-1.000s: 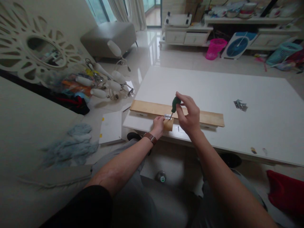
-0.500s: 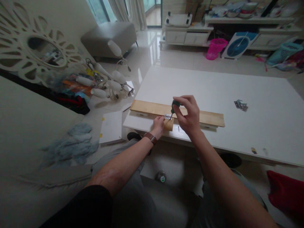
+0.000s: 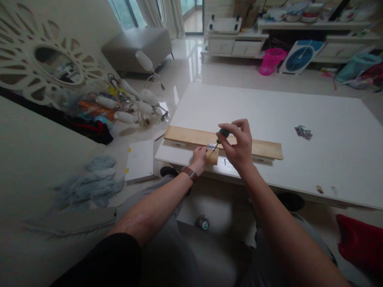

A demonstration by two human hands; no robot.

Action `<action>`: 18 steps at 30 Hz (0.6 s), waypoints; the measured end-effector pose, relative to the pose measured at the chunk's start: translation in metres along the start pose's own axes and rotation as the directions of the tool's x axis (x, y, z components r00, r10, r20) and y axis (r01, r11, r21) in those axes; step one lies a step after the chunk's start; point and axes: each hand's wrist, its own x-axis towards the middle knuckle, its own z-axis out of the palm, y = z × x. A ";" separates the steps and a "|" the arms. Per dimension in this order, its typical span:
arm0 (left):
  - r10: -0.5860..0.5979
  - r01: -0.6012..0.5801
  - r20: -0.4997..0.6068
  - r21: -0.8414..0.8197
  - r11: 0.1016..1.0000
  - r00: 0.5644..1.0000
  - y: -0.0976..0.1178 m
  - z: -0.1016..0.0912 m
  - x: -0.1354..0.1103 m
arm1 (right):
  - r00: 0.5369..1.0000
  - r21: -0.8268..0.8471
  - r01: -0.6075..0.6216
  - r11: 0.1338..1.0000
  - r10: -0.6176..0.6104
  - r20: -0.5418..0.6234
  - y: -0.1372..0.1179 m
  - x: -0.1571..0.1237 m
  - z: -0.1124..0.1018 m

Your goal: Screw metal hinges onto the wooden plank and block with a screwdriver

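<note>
In my right hand [image 3: 237, 141] is a screwdriver [image 3: 223, 134] with a green handle, held between thumb and fingers. It leans to the right, and its shaft runs down to a metal hinge [image 3: 211, 147]. The hinge lies where a small wooden block [image 3: 212, 157] meets a long wooden board [image 3: 188, 136]. My left hand [image 3: 200, 155] is closed at the left edge of the block, its fingertips by the hinge's left end. What exactly those fingertips press is partly hidden. A loose screw [image 3: 225, 162] lies just right of the block.
The board lies along the near edge of a white table [image 3: 269, 115]. Several metal hinges [image 3: 303, 132] are piled at the right. Small bits [image 3: 320, 189] lie near the front edge. A chandelier with white shades [image 3: 143, 107] and a white panel [image 3: 139, 161] are on the left.
The screwdriver's handle has tipped slightly to the right, and my right fingers have shifted around it. My left hand, the block and the hinge look unmoved.
</note>
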 end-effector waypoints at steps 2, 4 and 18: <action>-0.002 0.002 -0.001 0.006 1.000 1.000 0.000 0.000 0.001 | 1.000 0.004 -0.007 1.000 0.007 0.021 0.001 0.000 0.000; 0.000 0.000 -0.002 0.012 1.000 1.000 -0.001 0.000 0.001 | 0.998 0.033 0.001 0.999 -0.004 0.064 0.001 0.000 0.000; 0.006 -0.006 0.007 0.018 1.000 1.000 -0.003 -0.001 0.003 | 0.998 0.091 0.003 0.996 -0.009 0.064 -0.002 0.001 0.000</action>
